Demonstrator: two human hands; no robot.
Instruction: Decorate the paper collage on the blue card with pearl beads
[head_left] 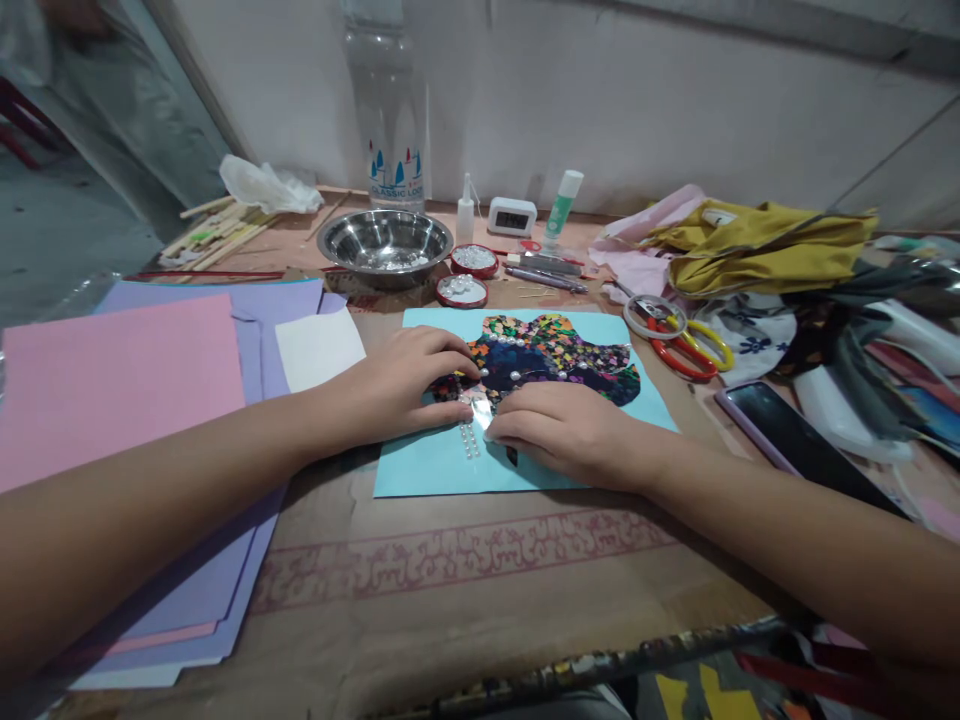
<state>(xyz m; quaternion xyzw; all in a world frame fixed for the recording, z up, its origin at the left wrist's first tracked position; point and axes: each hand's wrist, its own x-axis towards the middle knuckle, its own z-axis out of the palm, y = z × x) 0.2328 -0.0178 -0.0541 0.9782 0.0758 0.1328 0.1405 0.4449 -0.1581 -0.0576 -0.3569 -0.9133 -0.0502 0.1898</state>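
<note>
A light blue sheet lies on the table with a dark floral fabric piece on it, edged with small pearls. Just below the fabric a short strip of pearl stickers rests on the blue sheet. My left hand lies on the fabric's left edge, its fingers curled and pinching beside the strip. My right hand rests palm down to the right of the strip, fingers pressed together, fingertips meeting those of the left hand. What the fingertips grip is too small to name.
Pink, purple and white sheets lie at left. Behind stand a steel bowl, two red lids of pearls, a water bottle, glue bottles, a small clock. Scissors, a phone and yellow cloth lie at right.
</note>
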